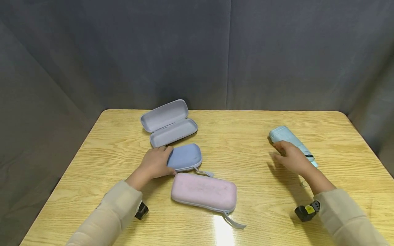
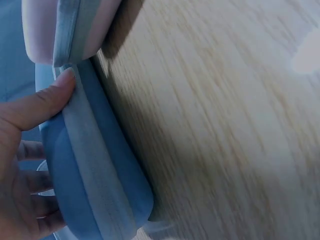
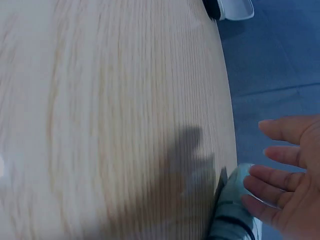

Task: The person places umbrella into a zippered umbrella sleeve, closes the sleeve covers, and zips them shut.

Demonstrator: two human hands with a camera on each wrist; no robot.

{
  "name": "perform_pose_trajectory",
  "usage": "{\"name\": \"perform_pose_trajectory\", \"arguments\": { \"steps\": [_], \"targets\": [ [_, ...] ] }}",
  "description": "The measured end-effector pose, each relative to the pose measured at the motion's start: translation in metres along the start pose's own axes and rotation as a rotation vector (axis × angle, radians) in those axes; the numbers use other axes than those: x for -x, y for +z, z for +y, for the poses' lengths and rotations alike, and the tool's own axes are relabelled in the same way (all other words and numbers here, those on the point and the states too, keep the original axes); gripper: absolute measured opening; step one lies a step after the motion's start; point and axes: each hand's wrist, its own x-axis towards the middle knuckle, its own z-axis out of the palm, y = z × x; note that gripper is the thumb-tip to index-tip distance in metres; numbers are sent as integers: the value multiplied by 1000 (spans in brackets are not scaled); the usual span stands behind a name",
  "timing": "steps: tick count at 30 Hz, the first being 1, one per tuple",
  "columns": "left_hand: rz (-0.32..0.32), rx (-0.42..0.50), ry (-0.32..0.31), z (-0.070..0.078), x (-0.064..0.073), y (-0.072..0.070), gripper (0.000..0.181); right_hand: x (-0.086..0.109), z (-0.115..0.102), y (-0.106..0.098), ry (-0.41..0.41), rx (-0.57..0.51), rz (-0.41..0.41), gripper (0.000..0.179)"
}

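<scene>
Left grip (image 1: 155, 163) pinched the left end of a blue case (image 1: 186, 155) between thumb and fingers; right grip (image 1: 291, 158), fingers loosely spread, was nearest a folded umbrella (image 1: 288, 134) just beyond it, right on the tabletop (image 1: 246, 147), long axis slanting far-left to near-right.

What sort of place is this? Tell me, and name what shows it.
Probably an indoor spot set up for recording, though I can't be certain: plain gray curtains hang behind and beside a wood-grain table, and small black devices are worn at both wrists.
</scene>
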Motion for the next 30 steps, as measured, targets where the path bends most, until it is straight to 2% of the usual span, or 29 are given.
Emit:
{"name": "perform_pose_trajectory", "arguments": {
  "steps": [12,22,25,30],
  "targets": [
    [-30,64,-21,-9,9,-3,84,8,8,-15,24,41,123,49],
    [-64,92,-22,-16,14,-6,85,10,23,-18,74,38,143,51],
    [-82,150,-13,-20,13,-10,77,11,24,-17,92,42,175,51],
    [-131,294,-36,-26,9,-15,64,12,27,-13,126,54,220,50]
  ]
}}
